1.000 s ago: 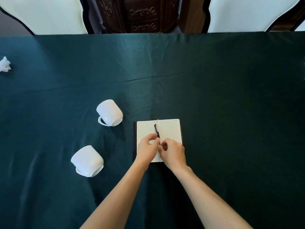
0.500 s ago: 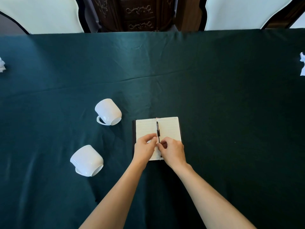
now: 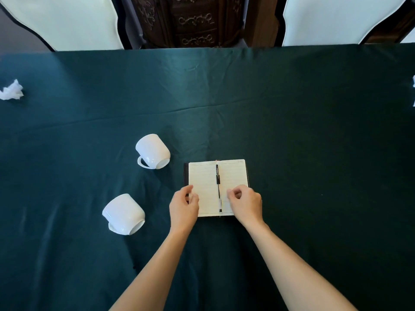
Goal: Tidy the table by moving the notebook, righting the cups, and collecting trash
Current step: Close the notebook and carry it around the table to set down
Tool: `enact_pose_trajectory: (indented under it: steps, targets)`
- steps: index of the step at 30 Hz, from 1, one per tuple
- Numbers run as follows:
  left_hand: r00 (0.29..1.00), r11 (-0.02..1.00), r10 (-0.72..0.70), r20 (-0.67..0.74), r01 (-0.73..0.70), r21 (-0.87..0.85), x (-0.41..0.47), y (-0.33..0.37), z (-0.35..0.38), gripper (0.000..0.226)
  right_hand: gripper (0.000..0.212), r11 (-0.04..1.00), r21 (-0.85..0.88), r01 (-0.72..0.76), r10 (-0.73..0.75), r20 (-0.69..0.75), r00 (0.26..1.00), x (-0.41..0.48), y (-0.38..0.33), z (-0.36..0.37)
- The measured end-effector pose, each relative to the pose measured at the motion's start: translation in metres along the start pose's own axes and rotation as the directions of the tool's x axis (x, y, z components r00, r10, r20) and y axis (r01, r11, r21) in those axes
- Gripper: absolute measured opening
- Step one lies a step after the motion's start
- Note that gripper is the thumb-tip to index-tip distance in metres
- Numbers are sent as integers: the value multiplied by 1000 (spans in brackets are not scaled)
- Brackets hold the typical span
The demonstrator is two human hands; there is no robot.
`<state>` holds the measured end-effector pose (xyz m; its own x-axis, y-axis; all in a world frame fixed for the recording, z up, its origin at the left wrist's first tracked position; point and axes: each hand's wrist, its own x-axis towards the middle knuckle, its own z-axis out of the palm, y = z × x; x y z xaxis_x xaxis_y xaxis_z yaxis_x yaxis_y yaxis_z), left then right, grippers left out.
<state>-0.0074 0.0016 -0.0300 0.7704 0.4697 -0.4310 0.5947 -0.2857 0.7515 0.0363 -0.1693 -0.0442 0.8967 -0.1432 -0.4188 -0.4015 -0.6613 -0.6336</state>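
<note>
A: Green cloth covers the counter, and from the head view the open notebook lies flat near its middle with a black pen resting along the gutter.

B: And the hands?

A: The left hand sits at the notebook's left edge, fingers loosely curled and holding nothing. The right hand rests on the lower right page, half-closed, also empty as far as I can tell.

B: So the notebook step looks to be in hand. How should it go?

A: I'd judge the pen wants lifting out, or trapping on purpose, before the covers fold, otherwise it may roll off. Grip both outer edges and bring them together evenly.

B: The rest?

A: Two white cups lie on their sides to the left, one just beyond the notebook's far corner, the other nearer the person. A crumpled tissue sits at the far left, and another scrap shows at the right edge.
</note>
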Motion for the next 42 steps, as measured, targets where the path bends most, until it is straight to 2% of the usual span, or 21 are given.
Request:
enact_pose_trajectory:
  steps: [3,5,8,12,15,19,24,26,28,30,32,35,39,42]
  targets:
    - [998,999,-48,-48,49,14,-1,-10,-8,42,13,999,17,-44,46,-108,993,5,14,-9]
    - [994,995,-99,-44,99,-18,-2,-11,-12,47,18,995,43,-90,95,-139,986,8,21,-13]
    - [987,981,-162,-6,161,-110,0,-9,-15,53,40,975,121,-187,198,-92,976,12,24,-19]
    - [966,930,-257,31,256,-264,2,-5,-21,54,43,924,254,-285,291,13,957,21,26,-28]
    - [973,934,-229,35,230,-274,-1,-4,-24,47,39,922,270,-278,269,68,961,26,36,-33]
    - [984,933,-139,115,169,-318,-11,7,-18,35,38,909,311,-278,248,132,960,28,41,-38]
    - [975,929,12,221,71,-364,-23,27,8,38,28,875,379,-302,241,199,950,32,46,-41]
    - [970,968,53,238,9,-252,-27,33,28,47,13,869,379,-318,259,200,945,33,48,-39]
    - [959,989,122,256,-141,55,-30,32,47,54,39,853,399,-337,268,219,938,32,49,-37]
    - [928,884,153,341,-283,373,-35,26,64,64,61,831,425,-359,280,239,930,32,50,-38]
    - [914,773,145,378,-343,533,-42,16,73,68,58,825,440,-355,262,259,930,34,53,-38]
    - [921,726,151,359,-350,592,-48,7,79,71,36,852,424,-307,222,238,945,32,54,-38]
    - [924,745,113,365,-322,584,-47,14,76,70,33,867,400,-297,233,200,952,21,43,-37]
    - [914,744,85,397,-323,585,-48,20,69,69,31,768,524,-368,267,261,928,12,37,-37]
